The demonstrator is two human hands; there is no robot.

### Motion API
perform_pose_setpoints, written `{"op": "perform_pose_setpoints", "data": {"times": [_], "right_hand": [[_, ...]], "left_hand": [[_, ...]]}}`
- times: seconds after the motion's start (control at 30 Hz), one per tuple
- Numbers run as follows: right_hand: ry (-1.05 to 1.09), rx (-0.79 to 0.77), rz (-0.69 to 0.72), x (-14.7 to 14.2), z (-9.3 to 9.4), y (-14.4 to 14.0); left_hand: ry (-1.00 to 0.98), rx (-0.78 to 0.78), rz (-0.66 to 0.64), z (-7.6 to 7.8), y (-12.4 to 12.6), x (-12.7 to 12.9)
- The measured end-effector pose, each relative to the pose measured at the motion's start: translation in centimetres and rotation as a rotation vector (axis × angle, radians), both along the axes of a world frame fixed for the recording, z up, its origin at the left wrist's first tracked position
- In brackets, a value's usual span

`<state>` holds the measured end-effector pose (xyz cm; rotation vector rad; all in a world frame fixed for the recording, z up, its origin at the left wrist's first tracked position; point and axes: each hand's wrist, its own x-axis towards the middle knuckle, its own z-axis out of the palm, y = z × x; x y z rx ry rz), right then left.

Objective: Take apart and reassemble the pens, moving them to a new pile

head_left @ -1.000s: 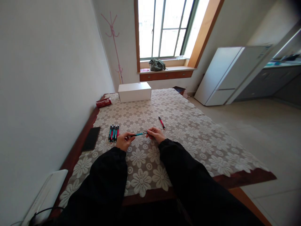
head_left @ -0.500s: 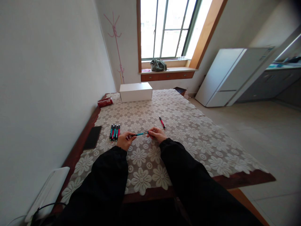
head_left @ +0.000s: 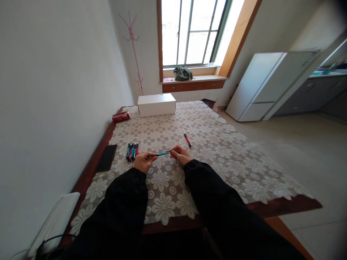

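Observation:
A teal pen point(head_left: 162, 154) is held level just above the flowered lace tablecloth point(head_left: 217, 159). My left hand point(head_left: 142, 161) pinches its left end and my right hand point(head_left: 181, 155) pinches its right end. Just left of my left hand, several teal and red pens point(head_left: 131, 151) lie side by side in a row. A single red pen point(head_left: 187, 140) lies apart on the cloth, beyond my right hand.
A white box point(head_left: 156, 104) stands at the table's far end with a red packet point(head_left: 120, 117) to its left. A black flat object point(head_left: 106, 157) lies on the bare wood by the left wall. A white fridge point(head_left: 260, 86) stands on the right.
Both hands keep their hold on the teal pen at the same place. Only the camera view shifted slightly.

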<state>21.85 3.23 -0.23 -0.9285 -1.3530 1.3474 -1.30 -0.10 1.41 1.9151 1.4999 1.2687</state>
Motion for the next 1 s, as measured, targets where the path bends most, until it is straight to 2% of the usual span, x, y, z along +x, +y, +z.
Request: {"op": "perform_pose_setpoints", "data": {"times": [0.3, 0.5, 1.0], "right_hand": [[-0.017, 0.01, -0.033, -0.13, 0.26, -0.19], [-0.037, -0.007, -0.043, -0.19, 0.32, -0.22], [-0.071, -0.018, 0.008, -0.11, 0.7, -0.28]], "left_hand": [[0.084, -0.069, -0.033, -0.2, 0.43, -0.24], [-0.027, -0.064, -0.105, -0.46, 0.62, 0.01], [0.014, -0.066, -0.115, -0.37, 0.31, 0.15]]}}
